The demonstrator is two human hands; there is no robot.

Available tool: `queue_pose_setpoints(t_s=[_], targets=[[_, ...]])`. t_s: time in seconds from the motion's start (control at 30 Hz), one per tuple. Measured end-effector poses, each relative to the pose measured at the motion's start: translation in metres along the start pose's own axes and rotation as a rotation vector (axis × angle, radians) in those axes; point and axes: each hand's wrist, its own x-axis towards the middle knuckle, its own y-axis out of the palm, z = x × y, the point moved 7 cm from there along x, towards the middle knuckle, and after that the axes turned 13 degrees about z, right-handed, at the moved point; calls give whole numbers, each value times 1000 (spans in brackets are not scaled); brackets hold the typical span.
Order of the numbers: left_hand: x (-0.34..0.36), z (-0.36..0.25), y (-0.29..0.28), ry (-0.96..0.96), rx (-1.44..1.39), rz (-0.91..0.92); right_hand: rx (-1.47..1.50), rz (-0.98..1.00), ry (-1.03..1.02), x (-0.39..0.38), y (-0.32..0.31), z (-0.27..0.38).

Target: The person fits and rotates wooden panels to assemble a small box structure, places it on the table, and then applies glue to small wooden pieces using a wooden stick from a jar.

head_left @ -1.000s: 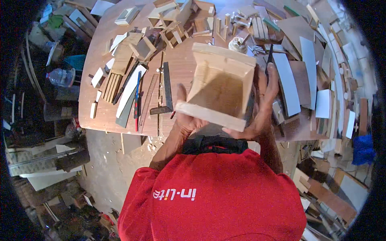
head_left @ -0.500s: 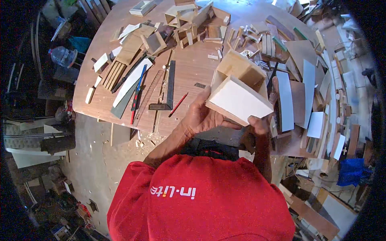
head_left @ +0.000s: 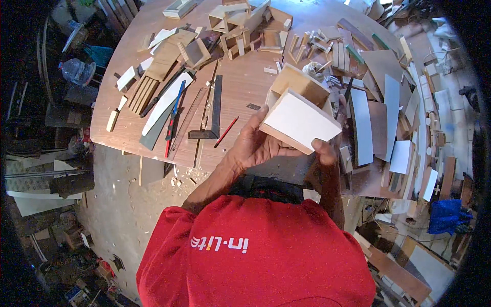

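Between my two hands I hold a small wooden box point(head_left: 300, 120) with a white front panel, above the near edge of the table. It is tilted, and part of its hollow inside shows at the far side. My left hand point(head_left: 253, 140) grips the left side and lower edge, thumb up along the side, fingers underneath. My right hand point(head_left: 327, 153) closes on the right near corner, its thumb by the white panel; its other fingers are mostly hidden. Left of the box lie a red pencil point(head_left: 226, 131) and a dark try square point(head_left: 214, 110).
A blue and red cutter knife point(head_left: 175, 117), a clear ruler point(head_left: 189, 123) and white strips lie on the table's left part. Wooden box pieces point(head_left: 238, 30) crowd the far side. Long white and brown boards point(head_left: 362, 128) cover the right. Wood scraps point(head_left: 179, 179) lie on the floor.
The box has shifted slightly left and tilted so that more of the white panel and less of the inside shows. Both hands keep their hold on it.
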Motion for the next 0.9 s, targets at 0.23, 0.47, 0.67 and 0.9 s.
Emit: queue_pose_setpoints(t_s=[0.23, 0.47, 0.67, 0.9], targets=[[-11, -24, -13, 39, 609, -330, -301, -82, -304, 9, 30, 71], [-26, -46, 5, 158, 870, -261, -380, -63, -353, 12, 39, 89], [-29, -48, 21, 53, 1087, -125, -475, 17, -398, 11, 40, 97], [-26, -50, 28, 131, 1096, -131, -434, 33, -392, 10, 41, 101]])
